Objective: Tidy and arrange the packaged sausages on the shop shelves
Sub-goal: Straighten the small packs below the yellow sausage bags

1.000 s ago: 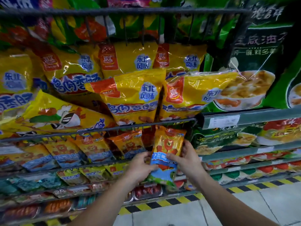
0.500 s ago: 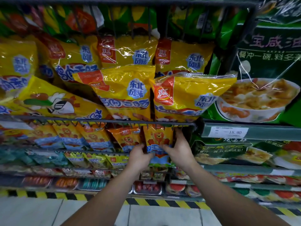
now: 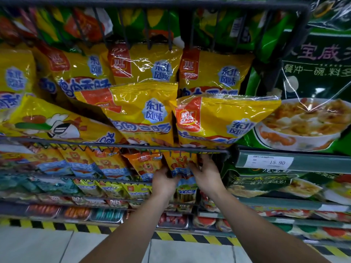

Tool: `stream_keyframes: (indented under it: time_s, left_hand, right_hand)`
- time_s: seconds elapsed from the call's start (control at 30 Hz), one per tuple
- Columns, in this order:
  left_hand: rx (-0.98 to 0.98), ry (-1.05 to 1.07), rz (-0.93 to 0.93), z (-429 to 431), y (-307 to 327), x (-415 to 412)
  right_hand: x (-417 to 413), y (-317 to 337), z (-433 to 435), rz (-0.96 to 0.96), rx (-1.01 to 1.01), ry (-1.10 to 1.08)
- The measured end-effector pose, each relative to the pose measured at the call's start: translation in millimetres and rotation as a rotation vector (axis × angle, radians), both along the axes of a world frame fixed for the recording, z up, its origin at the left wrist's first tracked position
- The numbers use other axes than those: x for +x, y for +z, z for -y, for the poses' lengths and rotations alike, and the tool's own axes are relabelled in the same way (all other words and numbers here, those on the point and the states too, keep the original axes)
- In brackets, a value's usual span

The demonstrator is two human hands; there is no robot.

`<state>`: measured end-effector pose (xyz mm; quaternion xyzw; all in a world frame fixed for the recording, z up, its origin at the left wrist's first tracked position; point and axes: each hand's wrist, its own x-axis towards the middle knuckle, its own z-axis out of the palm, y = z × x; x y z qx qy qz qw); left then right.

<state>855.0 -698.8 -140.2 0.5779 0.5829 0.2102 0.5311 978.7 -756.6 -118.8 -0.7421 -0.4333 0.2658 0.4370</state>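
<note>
A small orange sausage pack with a lion picture and a blue band (image 3: 181, 165) stands at the right end of a row of like packs (image 3: 106, 164), under a dark wire rail (image 3: 117, 146). My left hand (image 3: 163, 182) grips its lower left edge. My right hand (image 3: 206, 174) holds its right side, fingers reaching up behind it towards the rail. Both hands are closed on this one pack. Its top is partly hidden by the rail.
Big yellow sausage bags (image 3: 144, 114) lean on the shelf above the rail. Green soup packets (image 3: 303, 103) fill the right, over a price strip reading 15.90 (image 3: 271, 162). Lower shelves hold more small packs (image 3: 114, 190) and trays (image 3: 106, 215). Striped tape (image 3: 57, 225) edges the floor.
Both hands have lifted the lion pack up and pushed it back into the row under the rail. The view has moved closer to the shelves.
</note>
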Motion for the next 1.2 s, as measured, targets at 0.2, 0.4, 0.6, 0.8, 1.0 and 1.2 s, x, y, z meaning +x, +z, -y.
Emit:
stream_keyframes:
  time_s: [0.2, 0.4, 0.6, 0.8, 1.0, 1.2]
  left_hand:
    - [0.013, -0.02, -0.006, -2, -6, 4]
    - [-0.016, -0.02, 0.006, -4, -4, 5]
    - [-0.011, -0.054, 0.022, -8, -7, 4]
    - [0.072, -0.162, -0.108, -9, -7, 2]
    - [0.067, -0.379, -0.271, -17, -11, 0]
    - [0.026, -0.379, -0.243, -13, -13, 1]
  right_hand:
    - [-1, -6, -13, 0.148, -0.043, 0.015]
    - [-1, -10, -11, 0.177, -0.009, 0.047]
    - [0, -14, -8, 0.209, 0.032, 0.056]
    - [1, -16, -3, 0.29, 0.026, 0.053]
    - [1, -40, 13, 0.306, -0.094, -0.062]
    - [6, -57, 29, 0.256, -0.099, -0.096]
